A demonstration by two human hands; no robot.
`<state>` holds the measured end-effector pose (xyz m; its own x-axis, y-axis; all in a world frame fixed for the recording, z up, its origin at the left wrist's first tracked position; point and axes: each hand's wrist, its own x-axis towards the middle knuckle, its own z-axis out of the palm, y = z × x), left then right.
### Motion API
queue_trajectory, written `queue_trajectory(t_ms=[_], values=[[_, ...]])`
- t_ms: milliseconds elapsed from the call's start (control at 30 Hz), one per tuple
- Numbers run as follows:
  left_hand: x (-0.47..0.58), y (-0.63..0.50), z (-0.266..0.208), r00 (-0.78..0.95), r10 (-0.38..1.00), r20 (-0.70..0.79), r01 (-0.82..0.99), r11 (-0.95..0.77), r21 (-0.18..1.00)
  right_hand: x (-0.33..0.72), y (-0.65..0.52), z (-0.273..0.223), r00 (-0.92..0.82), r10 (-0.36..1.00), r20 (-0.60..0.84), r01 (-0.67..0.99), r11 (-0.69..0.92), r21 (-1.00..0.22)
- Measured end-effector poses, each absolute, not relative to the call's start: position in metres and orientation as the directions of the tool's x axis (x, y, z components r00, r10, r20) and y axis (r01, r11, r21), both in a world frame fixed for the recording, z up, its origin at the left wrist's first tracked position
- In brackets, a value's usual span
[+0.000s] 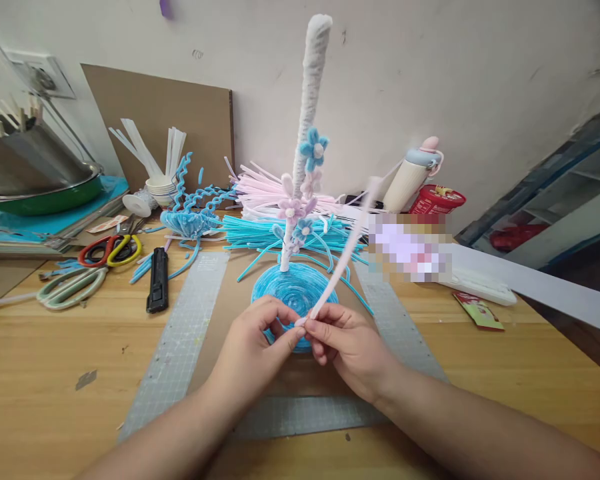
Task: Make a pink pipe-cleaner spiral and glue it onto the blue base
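Note:
A pale pink pipe cleaner [347,250] is pinched near its lower end between my left hand [267,333] and my right hand [347,340]. Its long free part leans up and to the right, slightly blurred. Both hands are in front of a round blue base [275,283] coiled from pipe cleaners. From that base rises a tall white wrapped stem [313,73]. It bears a blue fuzzy flower [314,150], a pink flower [290,212] and a smaller blue flower [303,231] lower down. My hands hide the front of the base.
Behind the stem lie bundles of pink pipe cleaners [265,190] and blue pipe cleaners [255,233]. At left are scissors [75,288] and a black utility knife [158,280]. A grey cutting mat [180,347] lies under brown cardboard [220,360]. A bottle [410,180] stands back right.

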<state>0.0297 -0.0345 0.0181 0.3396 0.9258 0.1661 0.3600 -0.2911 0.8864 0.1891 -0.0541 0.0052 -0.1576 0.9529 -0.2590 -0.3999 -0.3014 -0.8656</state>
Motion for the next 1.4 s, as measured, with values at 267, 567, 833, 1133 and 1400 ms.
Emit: queue_trajectory(t_ms=[267, 567, 833, 1133, 1400], values=[[0.042, -0.038, 0.007, 0.242, 0.969, 0.046, -0.064, -0.031, 0.997, 0.178, -0.061, -0.001, -0.15, 0.928, -0.341, -0.694, -0.345, -0.633], [0.034, -0.038, 0.015, 0.26, 0.958, 0.121, 0.251, -0.188, 0.949, 0.185, -0.058, 0.005, -0.045, 0.975, -0.217, -0.321, -0.22, -0.921], [0.027, -0.038, 0.021, 0.421, 0.894, 0.151, 0.472, -0.358, 0.806, 0.196, -0.052, 0.003, -0.137, 0.969, -0.205, -0.027, -0.211, -0.977], [0.023, -0.036, 0.015, 0.468, 0.875, 0.12, 0.63, -0.426, 0.649, 0.201, -0.048, 0.002, -0.217, 0.961, -0.169, 0.24, -0.115, -0.964], [0.019, -0.049, 0.021, 0.603, 0.456, 0.655, 0.529, -0.843, 0.099, 0.201, -0.055, 0.011, -0.326, 0.922, -0.21, 0.504, -0.018, -0.863]])
